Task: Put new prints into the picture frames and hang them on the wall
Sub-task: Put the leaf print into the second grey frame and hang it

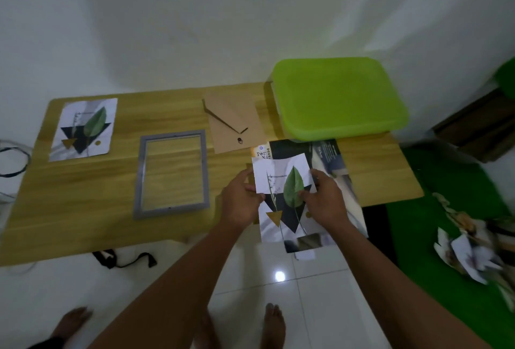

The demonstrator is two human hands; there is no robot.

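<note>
Currently in hand: leaf print (284, 195), pinched at both side edges, over the table's 4 o'clock corner and reaching past its near edge
Left hand (241, 201): thumb on top of the print's left edge, fingers curled beneath, clamped on the paper
Right hand (324, 201): thumb pressed onto the printed leaf, fingers wrapped round the right edge, clamped likewise
Stack of prints (337, 170): beneath the held print, lying on the wooden table (83, 209) at 4 o'clock, top edge hidden by the tub
Grey picture frame (205, 173): flat at the table's centre, 9 o'clock from the hands, showing wood grain through its opening
Brown backing board (234, 125): flat at the table's 12 o'clock, between frame and tub
Second leaf print (83, 130): flat at the table's 10 o'clock corner, well apart from the frame
Lime-green tub (340, 97): at 2 o'clock, lid on
Crumpled papers (473, 259): on the green mat (418, 237), 4 o'clock of the table
Bare feet (274, 323): on white tiles at 6 o'clock
</note>
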